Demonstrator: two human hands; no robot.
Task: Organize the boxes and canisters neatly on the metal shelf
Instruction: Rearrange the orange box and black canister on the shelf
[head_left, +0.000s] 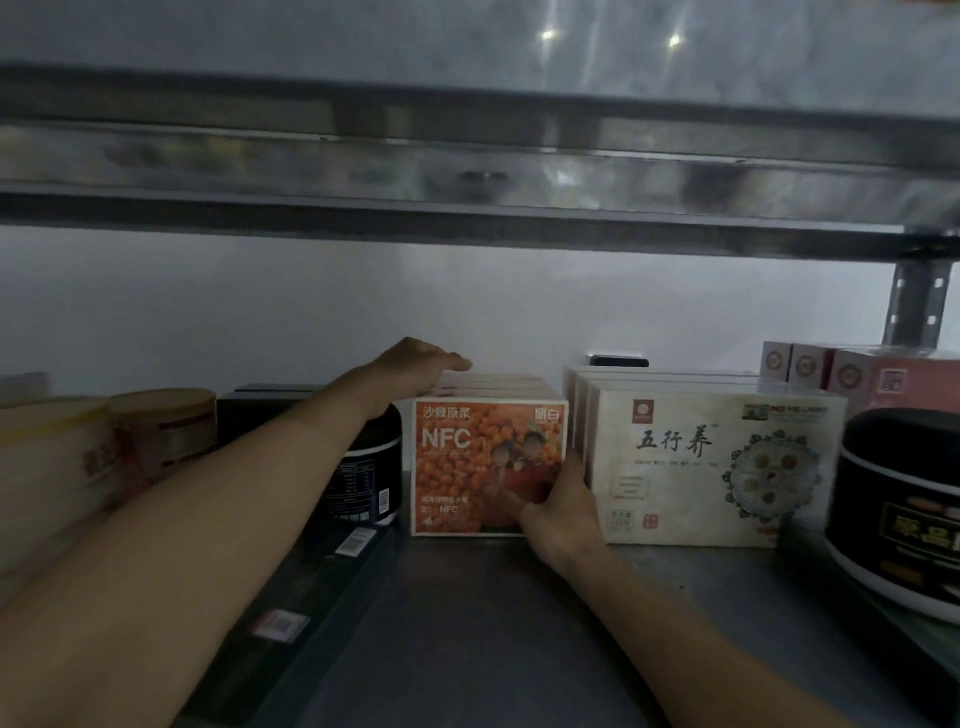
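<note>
A row of orange NFC boxes (467, 457) stands upright in the middle of the metal shelf (467, 623). My left hand (415, 364) lies flat on top of the row, near its back, fingers straight. My right hand (558, 506) holds the front box at its lower right corner, thumb on the printed face, fingers slipped between that box and the cream boxes (717, 467) on the right. A black canister (371, 478) stands just left of the orange row, partly hidden by my left forearm.
Two beige round canisters (104, 447) stand at far left. A long black flat box (311, 597) lies under my left arm. A black-and-white round canister (904, 509) sits at right, pink boxes (852, 371) behind. An upper shelf beam (467, 208) hangs overhead.
</note>
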